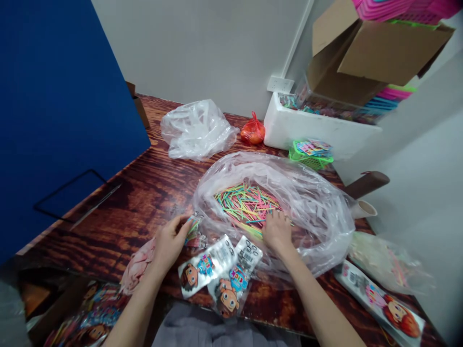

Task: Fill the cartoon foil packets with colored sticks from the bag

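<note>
A large clear plastic bag [318,212] lies wide open on the table, holding a heap of thin coloured sticks [246,200] in pink, yellow, green and blue. My right hand [278,232] reaches over its near rim, fingers curled down on the sticks; the fingertips are partly hidden. My left hand [171,241] is closed on a small clear printed packet [194,225] with greenish sticks showing inside, just left of the bag. Two flat silver packets with cartoon faces, a left packet [213,262] and a right packet [240,277], overlap at the table's front edge.
Behind the bag are a crumpled clear bag [198,130], a red bag of round fruit [253,131], a green basket [307,159] and a white foam box [314,127]. A pink cloth [139,270] lies near my left forearm. Another cartoon packet [383,303] sits at right.
</note>
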A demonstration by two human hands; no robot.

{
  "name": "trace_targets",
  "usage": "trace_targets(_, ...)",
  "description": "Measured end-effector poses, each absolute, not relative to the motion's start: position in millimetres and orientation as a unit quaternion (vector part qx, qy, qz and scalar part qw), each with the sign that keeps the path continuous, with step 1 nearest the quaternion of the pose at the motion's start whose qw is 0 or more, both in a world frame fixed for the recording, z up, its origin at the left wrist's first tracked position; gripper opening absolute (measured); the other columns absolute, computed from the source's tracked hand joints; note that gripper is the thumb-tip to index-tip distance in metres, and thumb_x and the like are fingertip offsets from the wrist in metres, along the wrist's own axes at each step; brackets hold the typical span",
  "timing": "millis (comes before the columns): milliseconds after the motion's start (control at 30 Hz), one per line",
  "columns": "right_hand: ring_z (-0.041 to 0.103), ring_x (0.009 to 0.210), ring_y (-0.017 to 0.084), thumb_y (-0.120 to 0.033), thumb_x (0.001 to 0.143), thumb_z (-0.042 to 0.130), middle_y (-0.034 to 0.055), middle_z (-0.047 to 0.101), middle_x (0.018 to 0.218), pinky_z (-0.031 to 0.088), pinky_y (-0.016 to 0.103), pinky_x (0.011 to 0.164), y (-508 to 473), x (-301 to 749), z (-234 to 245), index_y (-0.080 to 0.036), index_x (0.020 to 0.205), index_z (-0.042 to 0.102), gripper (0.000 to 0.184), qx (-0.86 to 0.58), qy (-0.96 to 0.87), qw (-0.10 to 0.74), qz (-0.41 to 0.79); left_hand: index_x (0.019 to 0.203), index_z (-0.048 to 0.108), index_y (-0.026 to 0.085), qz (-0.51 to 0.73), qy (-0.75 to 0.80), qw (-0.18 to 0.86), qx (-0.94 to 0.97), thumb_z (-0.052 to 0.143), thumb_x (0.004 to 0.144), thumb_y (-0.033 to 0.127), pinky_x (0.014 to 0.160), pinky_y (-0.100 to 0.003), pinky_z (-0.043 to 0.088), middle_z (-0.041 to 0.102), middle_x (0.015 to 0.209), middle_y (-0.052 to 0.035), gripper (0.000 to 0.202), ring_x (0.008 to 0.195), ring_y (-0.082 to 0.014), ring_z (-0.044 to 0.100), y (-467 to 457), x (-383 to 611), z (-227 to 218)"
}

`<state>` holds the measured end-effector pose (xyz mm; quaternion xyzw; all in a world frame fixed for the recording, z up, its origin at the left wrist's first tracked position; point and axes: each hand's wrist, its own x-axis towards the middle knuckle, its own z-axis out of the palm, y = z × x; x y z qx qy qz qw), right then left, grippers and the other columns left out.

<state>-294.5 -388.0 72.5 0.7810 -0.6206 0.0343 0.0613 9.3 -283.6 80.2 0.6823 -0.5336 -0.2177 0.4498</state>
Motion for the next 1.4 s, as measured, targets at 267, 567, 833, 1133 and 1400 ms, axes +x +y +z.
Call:
trace_targets(267,0.058,0.1,0.03,-0.01,0.089,0.039,0.0232,0.065,0.103,0.038,0.039,0.083,-409.0,-304.5,75.9,-0.008,0.094,0.063,0.025,0.77,-0.632,-0.068,0.049,0.126,0.056,0.015,0.032,-0.63,0.315,0.709,0.042,0.096,0.033,0.091,-0.042,0.047,0.062,0.114,-0.0129,0.038,0.103,-0.0283,0.057,-291.7,-2.6,72.2)
trace_targets(567,0.057,0.053,0.013,-0.044,0.082,0.057,-0.0014,0.063,0.067,0.04,0.022,0.048,-422.5,-339.5,101.8,-0.021,0.081,0.05,0.025,0.568,-0.505,-0.555,0.338,0.121,0.059,0.019,-0.008,-0.627,0.434,0.646,0.046,0.095,0.027,0.101,-0.042,0.042,0.057,0.123,-0.0114,0.03,0.116,-0.0262,0.052,-284.8,-43.8,99.6)
trace_targets(833,0.045,0.042,0.006,-0.047,0.075,0.072,-0.0061,0.056,0.057,0.03,0.017,0.039,-374.2,-315.1,107.3,-0.02,0.078,0.05,0.035,0.531,-0.39,-0.726,0.197,0.136,0.047,0.024,-0.33,-0.545,0.539,0.551,0.047,0.096,0.035,0.1,-0.037,0.046,0.052,0.137,-0.01,0.042,0.121,-0.0213,0.054,-310.0,-133.7,101.5)
trace_targets(1133,0.048,0.051,0.008,-0.049,0.074,0.073,-0.0036,0.056,0.065,0.032,0.021,0.046,-345.5,-323.4,85.6,-0.019,0.082,0.055,0.037,0.531,-0.369,-0.746,0.161,0.14,0.047,0.022,-0.36,-0.679,0.41,0.492,0.038,0.099,0.033,0.105,-0.041,0.043,0.058,0.135,-0.0089,0.044,0.121,-0.022,0.056,-316.2,-157.6,97.0)
trace_targets(1400,0.054,0.074,0.015,-0.045,0.09,0.056,-0.0006,0.056,0.079,0.042,0.027,0.068,-322.7,-329.2,83.1,-0.02,0.087,0.057,0.026,0.614,-0.425,-0.557,0.363,0.137,0.048,0.024,-0.306,-0.656,0.44,0.531,0.042,0.098,0.034,0.107,-0.039,0.038,0.056,0.135,-0.0088,0.04,0.128,-0.0218,0.048,-283.6,-128.6,111.6)
